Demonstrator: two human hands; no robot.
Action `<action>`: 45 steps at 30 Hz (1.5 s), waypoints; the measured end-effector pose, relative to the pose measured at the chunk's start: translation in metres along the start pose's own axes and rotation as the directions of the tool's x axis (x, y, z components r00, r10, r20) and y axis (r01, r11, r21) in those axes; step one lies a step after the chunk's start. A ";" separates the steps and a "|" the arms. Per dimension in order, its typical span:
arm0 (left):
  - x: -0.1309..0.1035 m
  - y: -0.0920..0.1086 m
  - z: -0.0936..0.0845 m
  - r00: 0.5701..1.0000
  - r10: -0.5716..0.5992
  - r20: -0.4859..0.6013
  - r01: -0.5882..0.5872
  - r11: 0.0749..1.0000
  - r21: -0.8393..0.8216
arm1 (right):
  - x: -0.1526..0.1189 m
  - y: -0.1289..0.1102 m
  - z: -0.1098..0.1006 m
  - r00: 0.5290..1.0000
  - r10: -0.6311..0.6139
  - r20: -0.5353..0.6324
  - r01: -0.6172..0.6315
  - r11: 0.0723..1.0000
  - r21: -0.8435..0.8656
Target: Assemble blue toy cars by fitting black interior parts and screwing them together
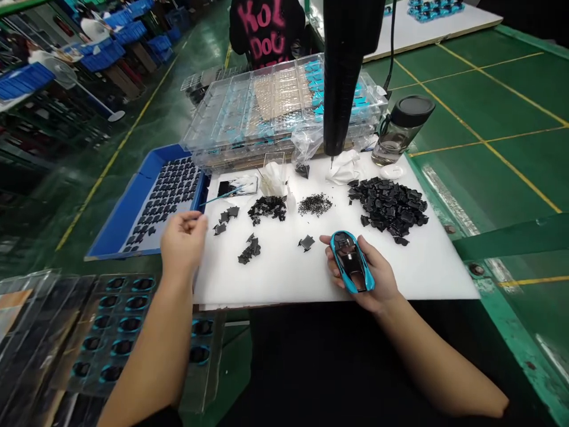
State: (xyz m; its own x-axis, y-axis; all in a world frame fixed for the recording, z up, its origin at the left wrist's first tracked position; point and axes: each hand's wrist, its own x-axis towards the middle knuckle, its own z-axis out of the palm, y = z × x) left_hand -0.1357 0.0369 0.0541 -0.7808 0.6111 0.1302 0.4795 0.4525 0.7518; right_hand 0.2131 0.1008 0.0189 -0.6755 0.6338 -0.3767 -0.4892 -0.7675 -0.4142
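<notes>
In the head view my right hand (377, 273) holds a blue and black toy car body (353, 261) over the white work surface's front part, its long side pointing away from me. My left hand (183, 240) is at the surface's left edge with its fingers curled together; whatever may be in them is hidden. Just beyond its fingertips a thin blue stick (222, 196) slants onto a small black-smeared pad (237, 186). Small black plastic parts lie between the hands: a little cluster (249, 250) and a single piece (306, 242).
A blue tray (144, 178) with rows of black parts stands left. A heap of black parts (391, 207) and a pile of tiny screws (315, 204) lie on the surface. A black screwdriver (340, 77) hangs overhead. Clear blister trays (222, 112) and a bottle (400, 130) stand behind.
</notes>
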 end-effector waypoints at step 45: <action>-0.051 0.007 0.006 0.806 0.513 0.297 -0.592 0.702 0.396 | 0.005 0.015 0.004 0.999 0.021 -0.043 -0.023 0.999 -0.041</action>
State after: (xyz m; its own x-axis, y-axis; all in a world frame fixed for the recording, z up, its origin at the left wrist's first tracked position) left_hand -0.0901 0.0134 0.0488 -0.2643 0.9170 0.2986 0.9576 0.2127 0.1943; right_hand 0.2000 0.0923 0.0139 -0.6616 0.6210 -0.4203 -0.4507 -0.7773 -0.4390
